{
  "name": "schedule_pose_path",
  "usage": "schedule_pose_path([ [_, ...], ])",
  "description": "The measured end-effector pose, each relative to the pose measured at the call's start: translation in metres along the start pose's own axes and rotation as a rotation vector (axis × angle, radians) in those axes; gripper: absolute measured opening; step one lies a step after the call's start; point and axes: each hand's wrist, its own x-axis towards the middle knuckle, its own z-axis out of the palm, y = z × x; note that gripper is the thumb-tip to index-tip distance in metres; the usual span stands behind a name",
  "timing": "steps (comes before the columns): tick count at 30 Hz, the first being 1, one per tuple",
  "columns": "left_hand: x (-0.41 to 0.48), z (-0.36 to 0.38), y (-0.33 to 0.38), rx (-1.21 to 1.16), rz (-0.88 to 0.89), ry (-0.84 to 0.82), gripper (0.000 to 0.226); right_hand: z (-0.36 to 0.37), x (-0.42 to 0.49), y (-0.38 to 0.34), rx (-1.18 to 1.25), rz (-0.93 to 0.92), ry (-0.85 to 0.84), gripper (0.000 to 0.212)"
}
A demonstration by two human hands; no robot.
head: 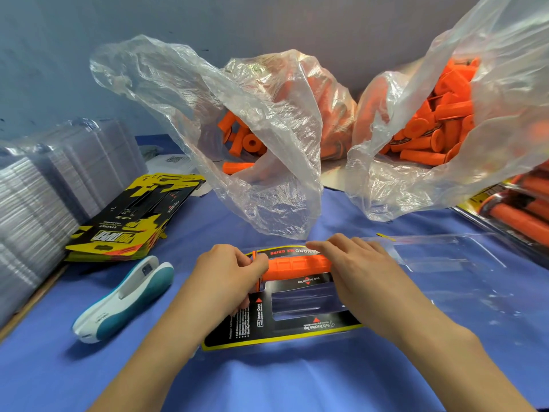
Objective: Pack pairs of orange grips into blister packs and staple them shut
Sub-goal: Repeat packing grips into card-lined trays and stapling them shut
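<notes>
An open blister pack (297, 334) with a black and yellow card lies on the blue cloth in front of me. One orange grip (297, 265) lies across its far slot; the near slot holds nothing. My left hand (228, 272) pinches the grip's flanged left end. My right hand (353, 263) rests on its right end, fingers flat over it. The pack's clear lid (445, 257) lies folded out to the right. A white and teal stapler (124, 298) lies left of the pack.
Two clear plastic bags of orange grips stand behind, one centre (255, 138) and one right (439, 123). A pile of printed cards (130, 221) and stacks of clear blister shells (44, 197) are on the left. Finished packs (517, 209) lie at the right edge.
</notes>
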Motion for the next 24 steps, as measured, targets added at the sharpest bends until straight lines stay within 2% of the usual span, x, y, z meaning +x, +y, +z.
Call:
schedule_pose_path([
  [3, -0.001, 0.001, 0.0, 0.064, 0.02, 0.041, 0.052, 0.001, 0.0, 0.0, 0.004, -0.009, -0.004, 0.053],
  [7, 0.0, 0.002, -0.001, 0.097, 0.036, 0.07, 0.054, 0.001, -0.002, -0.001, -0.018, -0.023, 0.029, 0.03],
  [12, -0.004, 0.001, -0.005, 0.247, 0.076, 0.121, 0.042, -0.001, -0.006, 0.0, -0.09, 0.026, -0.002, 0.038],
  [14, -0.006, 0.002, -0.006, 0.298, 0.176, 0.148, 0.042, -0.001, -0.005, -0.001, -0.084, 0.032, -0.005, 0.042],
  [16, -0.008, 0.005, -0.008, 0.306, 0.399, 0.153, 0.053, -0.003, -0.003, -0.003, -0.028, 0.027, 0.005, 0.046],
  [19, -0.01, 0.006, -0.007, 0.272, 0.681, 0.061, 0.068, -0.003, 0.002, -0.005, 0.049, -0.015, -0.014, 0.05],
  [21, -0.01, 0.009, -0.011, 0.249, 0.753, 0.014, 0.069, -0.001, 0.006, -0.006, 0.115, -0.051, -0.041, 0.051],
  [24, -0.008, 0.013, -0.017, 0.185, 0.746, -0.042, 0.066, 0.006, 0.007, -0.005, 0.152, -0.071, -0.106, 0.055],
])
